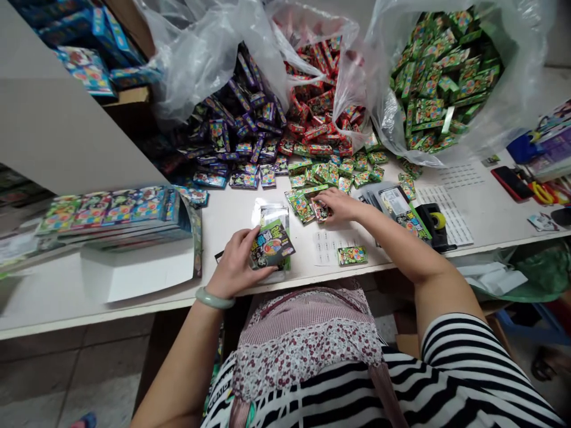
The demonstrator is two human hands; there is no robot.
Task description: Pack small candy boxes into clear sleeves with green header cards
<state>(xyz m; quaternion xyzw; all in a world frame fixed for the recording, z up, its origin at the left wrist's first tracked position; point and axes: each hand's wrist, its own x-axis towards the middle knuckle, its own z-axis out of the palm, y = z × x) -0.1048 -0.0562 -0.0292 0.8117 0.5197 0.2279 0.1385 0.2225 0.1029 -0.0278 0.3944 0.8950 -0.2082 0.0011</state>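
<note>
My left hand (pixel 241 261), a pale green bangle at its wrist, grips a flat green and black printed card (pixel 272 242) between thumb and fingers at the table's front edge. Under the card lies a clear plastic sleeve (pixel 281 213), partly covered. Farther right, my right hand (pixel 338 205) has its fingers closed on a small printed box (pixel 320 209) with a reddish side. Small green boxes (pixel 302 207) touch it on the left. Nearer to me, one green box (pixel 357 255) rests on a sheet of small printed labels (pixel 325 248).
Plastic bags spill purple boxes (pixel 243 148), red boxes (pixel 319 119) and green boxes (pixel 435 110) along the back. At left lies an open display carton (pixel 147 276) with packed cards (pixel 120 211). A tape dispenser (pixel 437 226), stacked cards (pixel 399 205) and a phone (pixel 511 182) are at right.
</note>
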